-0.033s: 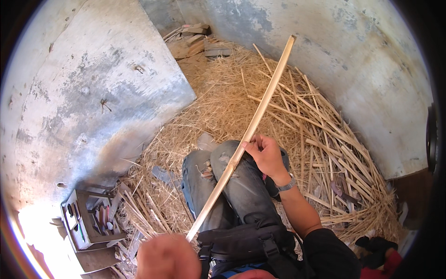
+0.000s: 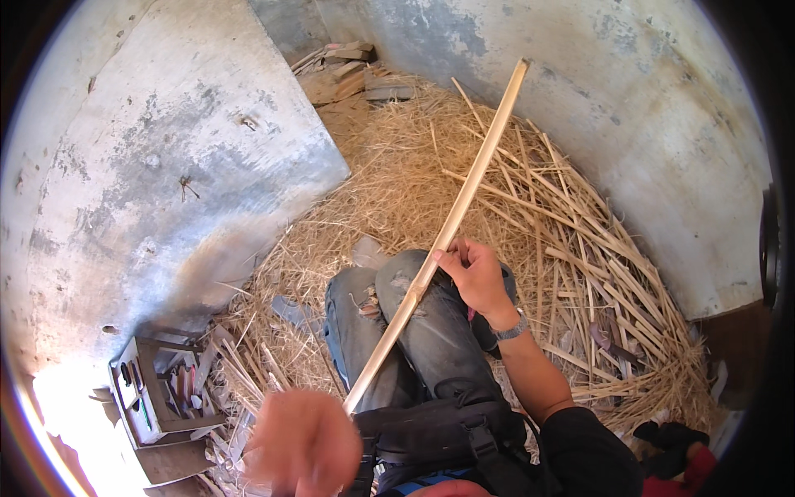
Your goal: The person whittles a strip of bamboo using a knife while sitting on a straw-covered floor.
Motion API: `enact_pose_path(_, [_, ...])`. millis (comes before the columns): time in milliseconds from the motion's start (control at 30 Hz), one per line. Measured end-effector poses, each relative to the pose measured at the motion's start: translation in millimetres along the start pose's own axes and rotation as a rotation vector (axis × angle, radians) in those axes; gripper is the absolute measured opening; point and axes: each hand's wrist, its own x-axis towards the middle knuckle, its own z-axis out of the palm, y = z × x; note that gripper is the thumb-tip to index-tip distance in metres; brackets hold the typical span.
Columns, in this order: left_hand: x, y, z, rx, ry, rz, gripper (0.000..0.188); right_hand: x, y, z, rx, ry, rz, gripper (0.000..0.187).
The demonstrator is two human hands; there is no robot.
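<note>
A long, pale split bamboo strip (image 2: 464, 199) slants across my lap, its far tip raised toward the wall and its lower end beside my left hand. Partway along it, above my knee, my right hand (image 2: 474, 277) pinches it between thumb and fingers; a watch is on that wrist. My left hand (image 2: 302, 443) is curled like a fist at the strip's near end and blurred by motion. Whatever it grips is hidden. The strip has a darker node (image 2: 416, 290) over my thigh, where my worn dark trousers (image 2: 439, 340) show.
Shavings (image 2: 397, 166) cover the floor ahead. Many loose strips (image 2: 613, 282) are heaped along the right wall. At the lower left stands a wooden box (image 2: 161, 422) with tools in it. A pale, stained panel (image 2: 199, 141) rises on the left. Wood scraps (image 2: 352, 58) lie at the far corner.
My left hand has shifted slightly, and the strip has slid a little up and away from me. My right hand has barely moved.
</note>
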Motion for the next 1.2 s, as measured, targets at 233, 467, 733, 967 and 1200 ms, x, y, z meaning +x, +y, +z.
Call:
enact_pose_path(233, [-5,-10,72,0.207,-0.522,-0.262,0.074,-1,-30,0,0.278,0.05,0.197,0.018])
enact_pose_path(467, [-15,-15,49,-0.217,-0.688,-0.738,0.058,-22,-41,6,0.722,0.102,0.189,0.023])
enact_pose_path(733, [-52,-34,16,-0.601,-0.621,-1.097,0.055,-36,-14,-8,0.221,-0.146,-0.013,0.035])
enact_pose_path(967, [-65,-31,-22,-0.406,-0.707,-0.815,0.054,42,-31,-62,-0.42,0.167,-0.245,0.033])
enact_pose_path(1200, [-67,-31,-39,-0.292,-0.795,-0.816,0.051,103,-8,-102,-0.883,0.392,-0.378,0.049])
